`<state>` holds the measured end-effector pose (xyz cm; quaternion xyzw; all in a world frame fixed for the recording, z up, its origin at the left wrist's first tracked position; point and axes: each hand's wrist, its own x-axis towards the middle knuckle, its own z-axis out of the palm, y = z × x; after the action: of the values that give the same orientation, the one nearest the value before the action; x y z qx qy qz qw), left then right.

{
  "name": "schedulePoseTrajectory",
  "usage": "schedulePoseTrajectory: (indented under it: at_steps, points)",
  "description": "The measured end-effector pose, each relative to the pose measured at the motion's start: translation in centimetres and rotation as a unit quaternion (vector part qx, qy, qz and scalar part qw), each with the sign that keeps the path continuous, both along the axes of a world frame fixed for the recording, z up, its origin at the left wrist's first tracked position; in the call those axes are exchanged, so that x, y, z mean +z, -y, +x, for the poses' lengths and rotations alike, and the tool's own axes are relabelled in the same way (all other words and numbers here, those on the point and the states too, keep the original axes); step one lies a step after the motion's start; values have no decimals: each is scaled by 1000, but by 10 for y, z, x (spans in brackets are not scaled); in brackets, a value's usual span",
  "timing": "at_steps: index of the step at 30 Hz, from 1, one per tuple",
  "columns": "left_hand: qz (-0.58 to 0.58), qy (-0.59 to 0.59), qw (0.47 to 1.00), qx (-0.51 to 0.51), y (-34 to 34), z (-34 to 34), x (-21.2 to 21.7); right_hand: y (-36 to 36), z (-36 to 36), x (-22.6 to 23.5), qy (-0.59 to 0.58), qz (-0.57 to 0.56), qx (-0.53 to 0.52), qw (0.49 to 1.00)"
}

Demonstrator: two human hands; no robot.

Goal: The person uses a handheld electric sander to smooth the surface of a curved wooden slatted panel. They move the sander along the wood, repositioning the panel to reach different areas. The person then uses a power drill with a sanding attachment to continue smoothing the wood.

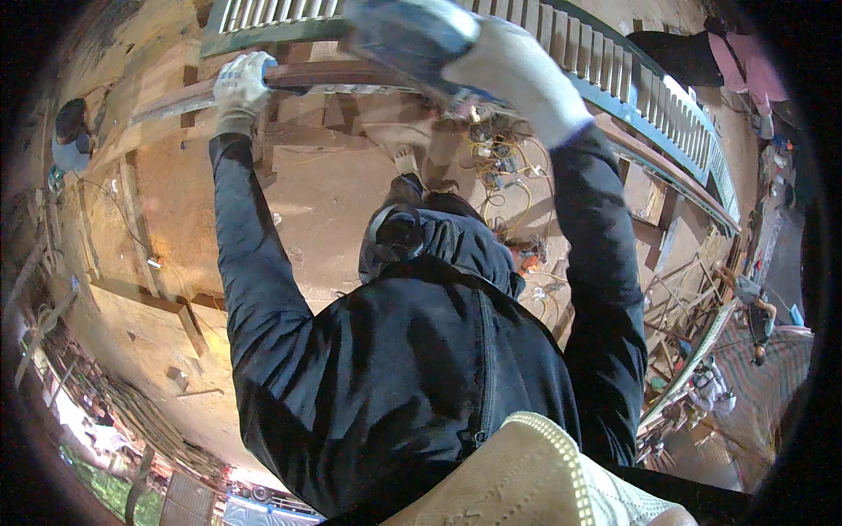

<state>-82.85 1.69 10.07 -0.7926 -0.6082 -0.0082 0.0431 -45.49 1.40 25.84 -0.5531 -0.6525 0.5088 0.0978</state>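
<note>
Bracing the rail (pixel 333 74), crosswise ahead, the left hand (pixel 241 92) curls over it; the right hand (pixel 513 74) grips a blurred tool (pixel 412 39), rail contact unclear. Likely step: tooling the rail. Next move calls for steady support.

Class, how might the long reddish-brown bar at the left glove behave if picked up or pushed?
The bar is probably stiff, as its edges run smooth without kinks. Its flat-looking faces suggest sliding rather than rolling. Being long, it would likely dip or swing if lifted by the left hand alone.
</note>
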Motion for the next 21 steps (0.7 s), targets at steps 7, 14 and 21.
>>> schedulePoseTrajectory:
  at_steps: [7,14,21]
  points:
    - [6,-24,1000,14,-1,3,4,44,132,-27,144,130,-96,976]
    - [21,15,1000,4,-9,15,6,27,49,-12,17,95,-54,994]
    - [100,1,994,-45,-25,-5,-26,-12,-18,-16,-121,136,22,983]
